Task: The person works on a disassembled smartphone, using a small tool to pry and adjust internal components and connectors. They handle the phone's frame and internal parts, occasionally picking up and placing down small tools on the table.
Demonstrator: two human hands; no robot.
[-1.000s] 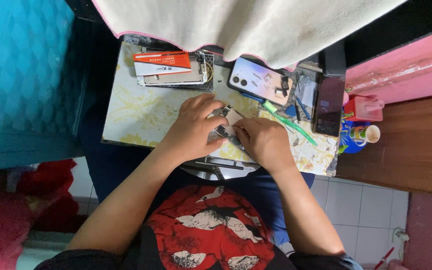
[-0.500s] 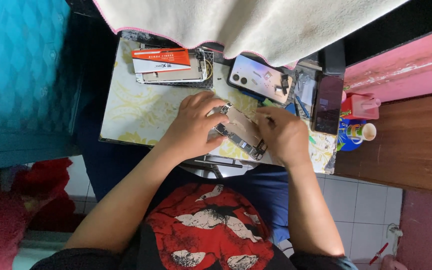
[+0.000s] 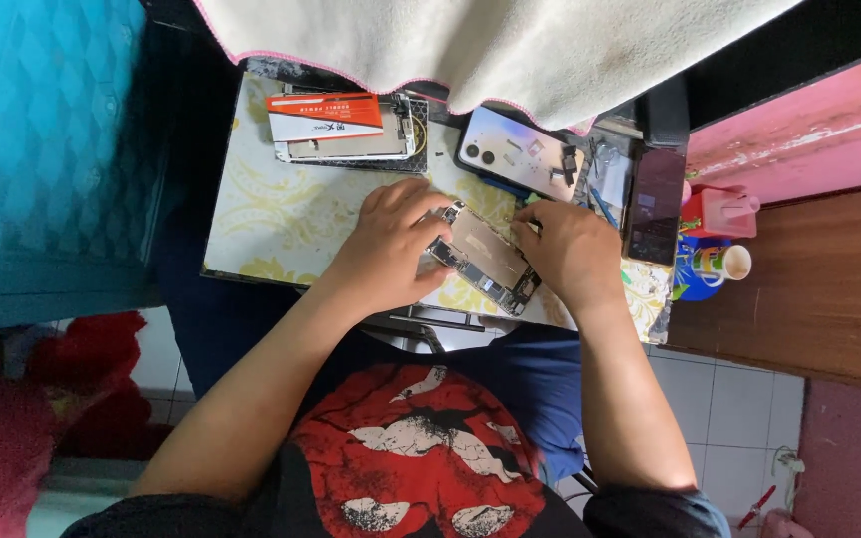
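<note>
An opened phone chassis (image 3: 483,261), back cover off and its metal plate and circuit parts showing, lies slantwise near the middle of the small table (image 3: 261,214), whose top has a pale yellow floral pattern. The left hand (image 3: 391,249) grips the chassis at its 9 o'clock end, fingers curled over the top corner and thumb pressed against the near edge. The right hand (image 3: 572,254) closes on the 3 o'clock side, fingers bent down onto the edge; whether it pinches a small tool there cannot be made out.

At 11 o'clock from the chassis sits a flat rectangular orange-and-white box (image 3: 326,116) on top of a grey tray of parts (image 3: 351,147). At 1 o'clock lies a white phone (image 3: 520,154), face down, with small dark parts resting on it. At 3 o'clock a dark phone (image 3: 656,206) stands lengthwise along the table edge. Beyond it are a red plastic bottle (image 3: 715,211) and a small white cup (image 3: 734,262). A cream towel with pink trim (image 3: 490,45) hangs over the 12 o'clock edge.

Both forearms reach in from 6 o'clock, elbows spread, above a red-printed shirt (image 3: 411,448).
</note>
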